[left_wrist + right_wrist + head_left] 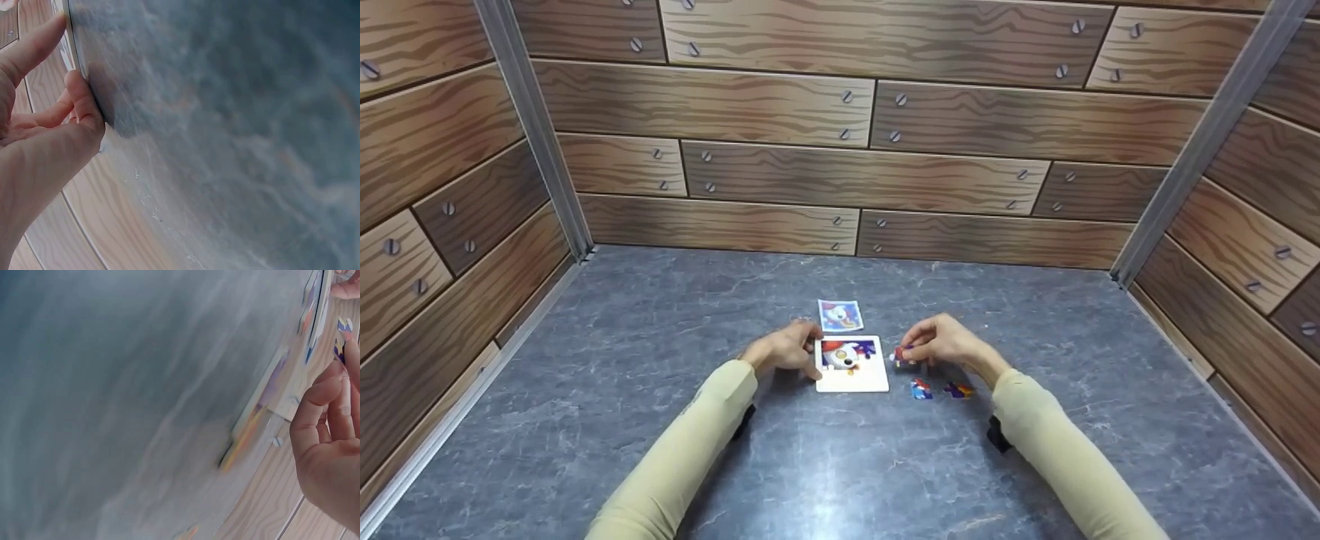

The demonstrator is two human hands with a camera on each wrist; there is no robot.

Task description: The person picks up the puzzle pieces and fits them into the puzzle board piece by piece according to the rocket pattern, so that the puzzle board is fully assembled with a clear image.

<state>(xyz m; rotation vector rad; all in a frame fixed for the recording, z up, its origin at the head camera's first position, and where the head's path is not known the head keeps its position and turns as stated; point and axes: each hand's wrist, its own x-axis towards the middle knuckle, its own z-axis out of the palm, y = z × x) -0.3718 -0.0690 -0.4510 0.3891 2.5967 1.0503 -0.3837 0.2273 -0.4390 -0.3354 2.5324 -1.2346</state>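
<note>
A white puzzle tray [853, 381] lies flat on the table, its upper half filled with joined pieces showing a white character. My left hand [786, 348] rests at the tray's left side, thumb by the near corner and a finger by the far corner. In the left wrist view, spread fingertips [82, 93] touch the tray's edge. Just right of the tray, my right hand [949, 341] pinches a colourful jigsaw piece [340, 351] between thumb and fingers. Two more pieces lie nearer me, a blue-and-red piece [921, 388] and a purple-and-orange piece [958, 390].
Behind the tray lies a small picture card [840, 316] with a similar character on it. The grey marbled table [825, 465] is bounded by wood-plank-patterned walls [780, 169] at the back and both sides, with metal posts [544, 142] in the corners.
</note>
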